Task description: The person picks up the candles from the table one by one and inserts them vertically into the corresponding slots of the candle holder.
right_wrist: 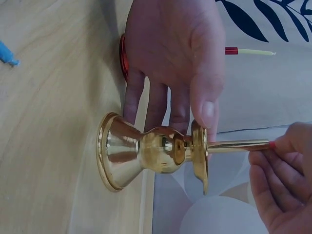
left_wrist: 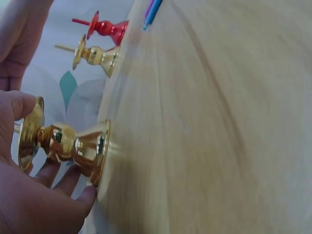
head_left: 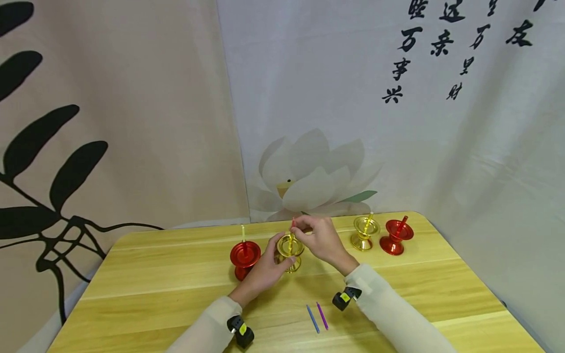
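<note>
My left hand (head_left: 267, 269) holds a gold candle holder (right_wrist: 163, 150) by its dish, thumb on the rim and the other fingers behind the stem. The holder stands upright at the middle of the table, its base close to the wood. With thumb and fingertips my right hand (head_left: 324, 239) pinches a thin red candle (head_left: 293, 223) at the top of the holder's tube. In the right wrist view only a bit of red (right_wrist: 272, 144) shows between tube and fingers; the rest is hidden. Just left of my left hand stands a red candle holder (head_left: 244, 255) with a pale yellow candle (head_left: 243, 233).
Another gold holder (head_left: 362, 241) and another red holder (head_left: 392, 245) stand at the back right. A blue candle (head_left: 313, 319) and a purple candle (head_left: 322, 316) lie on the wooden table (head_left: 154, 279) nearer me, between my forearms. A printed curtain (head_left: 353, 122) hangs behind the table.
</note>
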Demonstrator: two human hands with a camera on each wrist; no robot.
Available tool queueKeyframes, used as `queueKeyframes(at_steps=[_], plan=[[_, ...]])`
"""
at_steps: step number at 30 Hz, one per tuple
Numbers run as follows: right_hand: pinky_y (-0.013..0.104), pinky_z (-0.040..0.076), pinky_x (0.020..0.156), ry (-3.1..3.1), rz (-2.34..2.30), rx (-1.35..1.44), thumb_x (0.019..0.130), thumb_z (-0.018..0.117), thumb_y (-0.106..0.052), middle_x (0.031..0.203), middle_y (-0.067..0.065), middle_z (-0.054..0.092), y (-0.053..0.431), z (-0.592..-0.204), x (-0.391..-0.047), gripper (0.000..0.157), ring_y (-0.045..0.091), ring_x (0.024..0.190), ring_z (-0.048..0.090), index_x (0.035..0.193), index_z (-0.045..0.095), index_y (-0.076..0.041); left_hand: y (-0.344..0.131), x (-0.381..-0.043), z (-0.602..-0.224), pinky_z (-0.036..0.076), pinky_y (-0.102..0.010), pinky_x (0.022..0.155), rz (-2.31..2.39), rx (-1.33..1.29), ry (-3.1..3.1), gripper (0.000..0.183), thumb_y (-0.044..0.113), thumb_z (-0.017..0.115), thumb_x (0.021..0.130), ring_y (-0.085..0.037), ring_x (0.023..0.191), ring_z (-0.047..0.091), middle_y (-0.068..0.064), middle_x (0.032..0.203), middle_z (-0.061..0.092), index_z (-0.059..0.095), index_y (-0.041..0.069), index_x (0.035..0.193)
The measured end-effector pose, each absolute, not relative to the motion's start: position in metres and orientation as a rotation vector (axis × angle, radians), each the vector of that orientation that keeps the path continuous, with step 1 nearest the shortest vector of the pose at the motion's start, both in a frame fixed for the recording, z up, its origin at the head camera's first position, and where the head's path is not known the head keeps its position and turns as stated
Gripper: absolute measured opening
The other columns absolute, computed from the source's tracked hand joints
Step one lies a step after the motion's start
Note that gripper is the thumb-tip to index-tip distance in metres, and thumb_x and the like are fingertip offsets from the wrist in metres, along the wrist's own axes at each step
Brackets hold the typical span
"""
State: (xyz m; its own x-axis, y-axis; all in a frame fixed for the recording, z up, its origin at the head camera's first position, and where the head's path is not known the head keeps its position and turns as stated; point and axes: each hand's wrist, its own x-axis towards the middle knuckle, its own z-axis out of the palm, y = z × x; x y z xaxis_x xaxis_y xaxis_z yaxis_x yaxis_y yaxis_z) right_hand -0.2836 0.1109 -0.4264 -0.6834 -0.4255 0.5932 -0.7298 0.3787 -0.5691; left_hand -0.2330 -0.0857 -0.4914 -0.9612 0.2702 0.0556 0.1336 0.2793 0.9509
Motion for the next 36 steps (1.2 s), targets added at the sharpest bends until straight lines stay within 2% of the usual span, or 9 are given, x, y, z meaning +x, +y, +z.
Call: queueKeyframes(at_steps=[7,13,22,24,27,30,34,36], plan=[[0.04,0.066,0.08,-2.355,1.243,0.951,0.1,0.08,-0.005,0.099,0.006,0.082,0.117,-0.428,-0.279,0.007,0.02,0.089,0.08,0.105,0.083,-0.002,-0.081,-0.226,-0.485,0.032,-0.068,0.124,1.774,0.308,2.473,0.082,0.025,0.07,0.109,-0.049,0.153,0.043,-0.03,0.167,0.042,0.022,0.001,0.171],[0.04,0.066,0.083,-2.437,1.285,0.766,0.098,0.083,-0.007,0.102,0.003,0.082,0.147,-0.432,-0.27,0.011,0.02,0.091,0.08,0.109,0.083,-0.006,-0.082,-0.215,-0.48,0.031,-0.07,0.123,1.703,0.352,2.489,0.078,0.02,0.07,0.109,-0.053,0.151,0.043,-0.036,0.161,0.045,0.024,-0.009,0.166],[0.018,0.058,0.078,-2.422,1.257,0.389,0.099,0.083,-0.011,0.097,0.004,0.081,0.221,-0.439,-0.266,0.006,0.019,0.088,0.077,0.104,0.083,-0.008,-0.088,-0.184,-0.468,0.034,-0.071,0.121,1.59,0.353,2.505,0.076,0.022,0.076,0.105,-0.053,0.148,0.045,-0.033,0.156,0.05,0.036,-0.012,0.16],[0.013,0.056,0.076,-2.4,1.222,0.307,0.098,0.083,-0.011,0.097,0.006,0.081,0.235,-0.441,-0.267,0.006,0.018,0.086,0.077,0.103,0.082,-0.007,-0.088,-0.177,-0.467,0.038,-0.07,0.119,1.571,0.36,2.498,0.073,0.022,0.077,0.104,-0.053,0.145,0.049,-0.031,0.151,0.055,0.04,-0.012,0.157],[0.01,0.053,0.073,-2.368,1.167,0.195,0.096,0.085,-0.01,0.097,0.011,0.08,0.251,-0.444,-0.27,0.011,0.016,0.084,0.076,0.105,0.081,-0.003,-0.085,-0.167,-0.466,0.048,-0.064,0.112,1.504,0.397,2.521,0.064,0.024,0.078,0.103,-0.045,0.131,0.061,-0.021,0.137,0.063,0.05,-0.011,0.149],[0.011,0.051,0.068,-2.372,1.129,0.111,0.094,0.086,-0.012,0.098,0.016,0.08,0.26,-0.447,-0.273,0.022,0.018,0.081,0.076,0.111,0.08,0.001,-0.079,-0.159,-0.467,0.057,-0.048,0.096,1.378,0.469,2.586,0.05,0.028,0.08,0.101,-0.029,0.109,0.067,-0.007,0.118,0.066,0.062,-0.004,0.133],[0.023,0.053,0.068,-2.436,1.075,0.054,0.095,0.085,-0.018,0.102,0.021,0.079,0.266,-0.45,-0.276,0.039,0.026,0.08,0.077,0.126,0.076,0.003,-0.068,-0.152,-0.468,0.054,-0.035,0.076,1.159,0.545,2.694,0.035,0.035,0.083,0.097,-0.013,0.087,0.063,0.005,0.098,0.064,0.071,0.006,0.114],[0.029,0.054,0.068,-2.474,1.056,0.045,0.095,0.085,-0.02,0.1,0.02,0.079,0.267,-0.451,-0.278,0.044,0.027,0.079,0.077,0.131,0.074,0.004,-0.062,-0.15,-0.469,0.052,-0.033,0.069,1.055,0.565,2.735,0.031,0.038,0.083,0.096,-0.01,0.081,0.06,0.008,0.092,0.063,0.072,0.01,0.105]])
